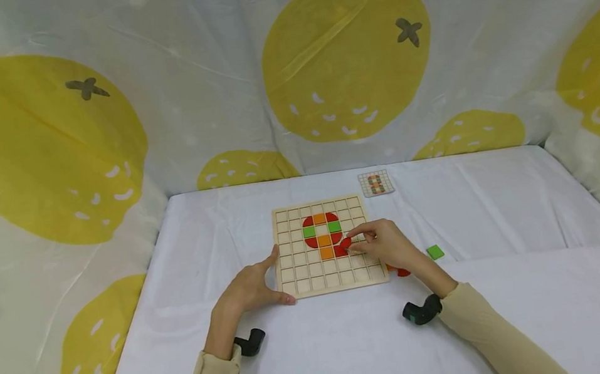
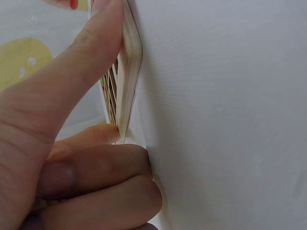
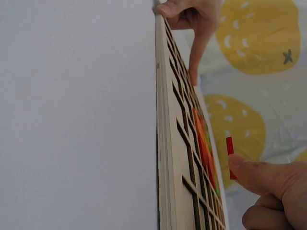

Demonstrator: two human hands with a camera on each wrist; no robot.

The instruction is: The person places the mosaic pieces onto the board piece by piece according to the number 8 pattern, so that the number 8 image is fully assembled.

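Note:
The wooden grid board [image 1: 297, 272] lies flat on the white cloth. Orange square tiles [image 1: 326, 253], green square tiles [image 1: 309, 232] and red rounded tiles [image 1: 312, 243] form a loop with a short stem on it. My right hand [image 1: 390, 244] pinches a red rounded tile [image 3: 229, 143] between thumb and index finger, just over the board beside the stem. At the board's near left corner, my left hand [image 1: 248, 292] rests with straight thumb and index finger against the edges. Its other fingers fold inward in the left wrist view.
A small pattern card [image 1: 376, 183] lies behind the board's far right corner. One loose green tile [image 1: 435, 252] sits right of my right forearm. Red pieces [image 1: 404, 272] and a bit of orange show beside the board, partly hidden by that arm. Lemon-print fabric [image 1: 208, 98] hangs behind.

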